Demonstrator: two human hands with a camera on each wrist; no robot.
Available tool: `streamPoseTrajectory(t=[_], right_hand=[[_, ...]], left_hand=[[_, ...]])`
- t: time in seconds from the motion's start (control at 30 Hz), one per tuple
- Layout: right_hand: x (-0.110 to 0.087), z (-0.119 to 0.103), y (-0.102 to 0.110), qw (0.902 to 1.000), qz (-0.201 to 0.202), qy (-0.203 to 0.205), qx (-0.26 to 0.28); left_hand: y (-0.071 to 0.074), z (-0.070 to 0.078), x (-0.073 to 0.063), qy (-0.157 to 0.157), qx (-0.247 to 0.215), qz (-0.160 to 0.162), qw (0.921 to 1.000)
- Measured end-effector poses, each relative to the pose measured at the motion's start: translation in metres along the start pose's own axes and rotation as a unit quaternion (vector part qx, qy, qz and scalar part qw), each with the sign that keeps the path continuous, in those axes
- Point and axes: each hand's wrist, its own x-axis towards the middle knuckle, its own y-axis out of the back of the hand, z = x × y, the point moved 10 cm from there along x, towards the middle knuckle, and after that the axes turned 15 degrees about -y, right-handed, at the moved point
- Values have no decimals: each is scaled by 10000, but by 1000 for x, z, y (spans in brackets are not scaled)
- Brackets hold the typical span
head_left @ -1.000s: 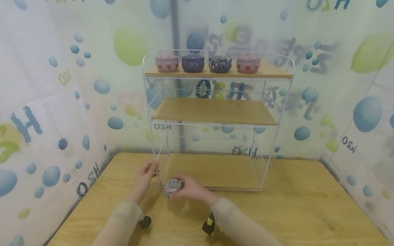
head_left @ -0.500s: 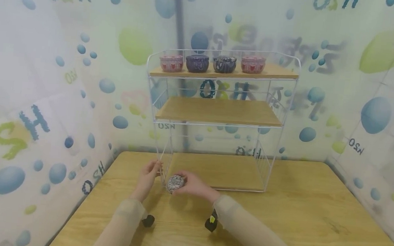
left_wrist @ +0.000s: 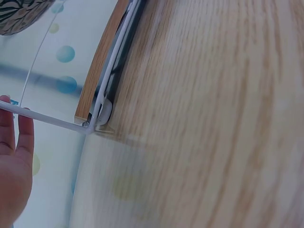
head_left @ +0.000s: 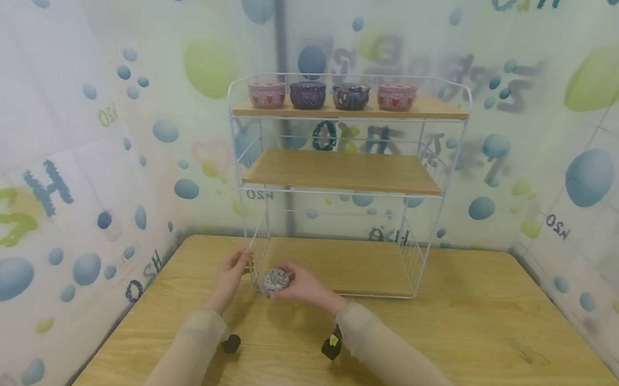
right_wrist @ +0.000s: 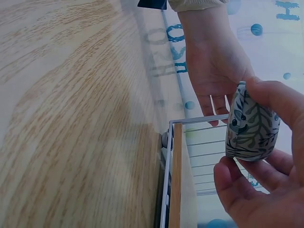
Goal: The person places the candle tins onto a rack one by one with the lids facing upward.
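Observation:
My right hand (head_left: 306,288) holds a small round tin (head_left: 274,282) with a leaf pattern, thumb on one side and fingers on the other. In the right wrist view the tin (right_wrist: 251,124) is tilted onto its side, in front of the rack's lower left corner. My left hand (head_left: 229,277) holds the left front post of the white wire rack (head_left: 240,212), near its foot. The left wrist view shows the fingers (left_wrist: 24,135) at the post; the thumb is out of sight there. Wooden boards form the rack's shelves, and the middle shelf (head_left: 344,170) and bottom shelf (head_left: 336,265) are bare.
Several patterned tins stand in a row on the top shelf: a pink one (head_left: 267,94), dark blue ones (head_left: 307,95) and another pink one (head_left: 396,97). The rack stands on a wooden table (head_left: 473,327), close to a printed curtain behind.
The right hand has raised the tin slightly and turned it a little. The left hand stays at the rack's post. The head view has shifted slightly.

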Motion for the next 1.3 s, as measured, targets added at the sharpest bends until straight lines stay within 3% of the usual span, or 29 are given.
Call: streamPoseTrajectory(t=[0.53, 0.8, 1.13, 1.3], right_hand=[[1, -10, 6, 9999, 100, 94, 84], [3, -13, 3, 9998, 78, 136, -129], [1, -22, 1, 9997, 18, 177, -149], [3, -22, 1, 9997, -33, 233, -111]], left_hand=[[2, -4, 0, 1, 84, -108, 9999], [1, -4, -1, 201, -89, -226, 9995], [2, -4, 1, 1, 18, -93, 10000], [2, -5, 2, 56, -111, -25, 9999]])
